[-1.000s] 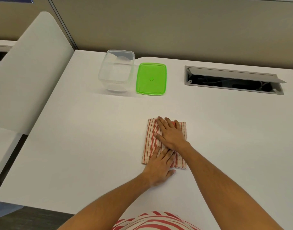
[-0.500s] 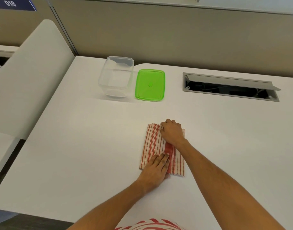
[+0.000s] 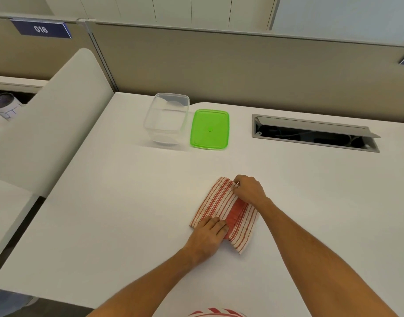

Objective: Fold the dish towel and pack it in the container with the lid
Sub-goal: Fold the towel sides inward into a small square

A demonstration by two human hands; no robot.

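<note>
Now folded into a narrow rectangle, red-and-white striped cloth dish towel (image 3: pixel 221 210) lying on white surface (image 3: pixel 109 213), near front edge and well apart from clear rectangular plastic container (image 3: pixel 166 118) and flat green plastic lid (image 3: pixel 210 129) set side by side at back. Left hand (image 3: pixel 207 236) laid flat, fingers (image 3: pixel 215 224) extended and pressing near end of towel, gripping nothing. Right hand (image 3: pixel 249 189) curled at far end, fingertips pinching top fold. Likely soft, light, limp; apt to spring open or sag if lifted by one corner. Best taken across both short ends, layers pinched together.
</note>
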